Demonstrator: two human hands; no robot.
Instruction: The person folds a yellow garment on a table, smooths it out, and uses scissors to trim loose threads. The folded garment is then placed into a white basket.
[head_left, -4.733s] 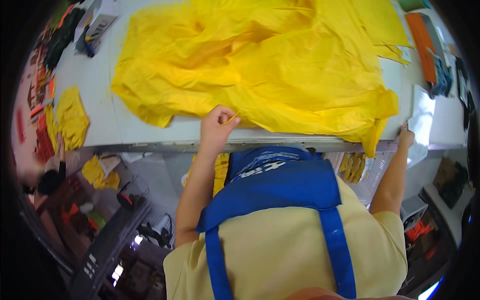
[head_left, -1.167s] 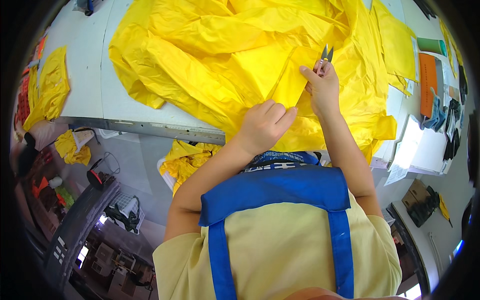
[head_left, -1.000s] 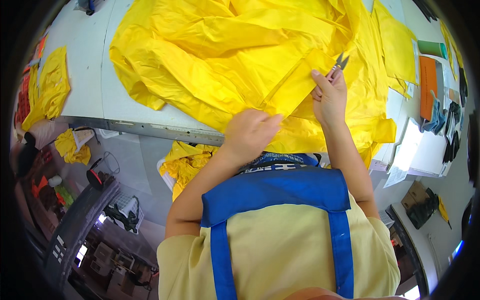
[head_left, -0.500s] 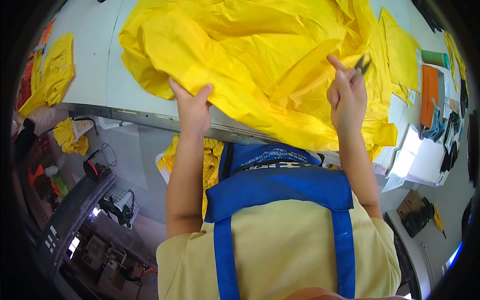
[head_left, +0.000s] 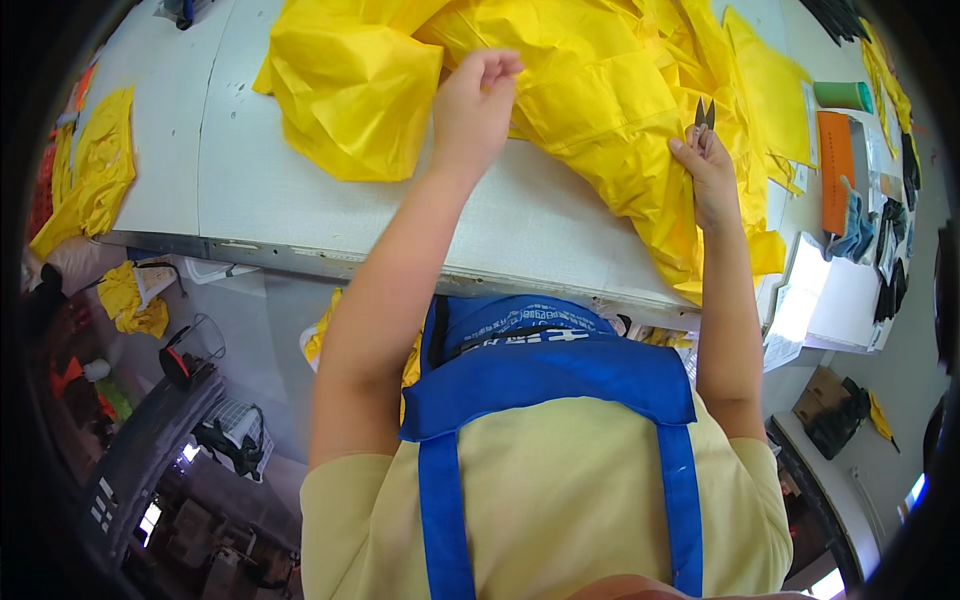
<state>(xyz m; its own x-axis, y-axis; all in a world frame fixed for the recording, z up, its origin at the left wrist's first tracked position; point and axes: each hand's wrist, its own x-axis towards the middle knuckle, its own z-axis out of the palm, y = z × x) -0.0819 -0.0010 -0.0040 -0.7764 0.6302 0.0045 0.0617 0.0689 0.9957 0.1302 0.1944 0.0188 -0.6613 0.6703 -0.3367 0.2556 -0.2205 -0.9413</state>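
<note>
Head view: the yellow garment [head_left: 600, 90] sprawls across the upper centre of the white surface [head_left: 300, 190]. The left hand [head_left: 472, 105] sits at upper centre, its grip pinched on a fold. The right hand [head_left: 708, 178], at upper right, has its grip clenched around small snips [head_left: 704, 113], blades pointing up-frame. The fabric's draped edge runs down-right, nearer the right hand.
</note>
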